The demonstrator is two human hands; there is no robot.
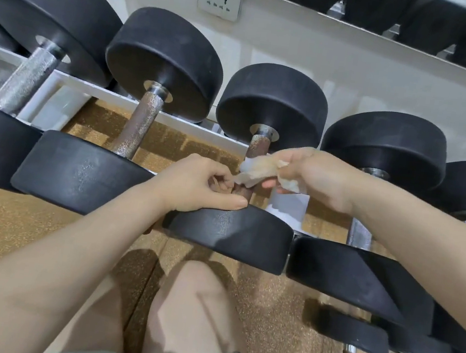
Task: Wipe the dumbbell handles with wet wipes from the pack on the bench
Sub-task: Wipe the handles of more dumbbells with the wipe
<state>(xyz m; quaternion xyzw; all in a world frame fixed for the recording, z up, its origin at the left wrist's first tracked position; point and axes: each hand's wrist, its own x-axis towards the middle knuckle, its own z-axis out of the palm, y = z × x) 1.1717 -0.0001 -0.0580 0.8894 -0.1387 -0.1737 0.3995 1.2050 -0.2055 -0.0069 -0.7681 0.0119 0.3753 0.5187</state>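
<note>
The right hand point(312, 175) grips a crumpled, brown-stained wet wipe point(259, 171) in curled fingers, while the left hand point(198, 185) pinches the wipe's other end. The wipe is stretched across the rusty handle point(256, 147) of the third dumbbell point(273, 104), which lies on the white rack point(68, 86).

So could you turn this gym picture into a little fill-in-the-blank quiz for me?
1. Both hands, the left hand and the right hand, hold one crumpled ____ between them.
2. The wipe lies against the ____-coloured dumbbell handle.
3. The dumbbell ends are ____ in colour.
4. On the wall above the rack sits a white ____.

Missing words: wipe; rust; black; socket
</note>
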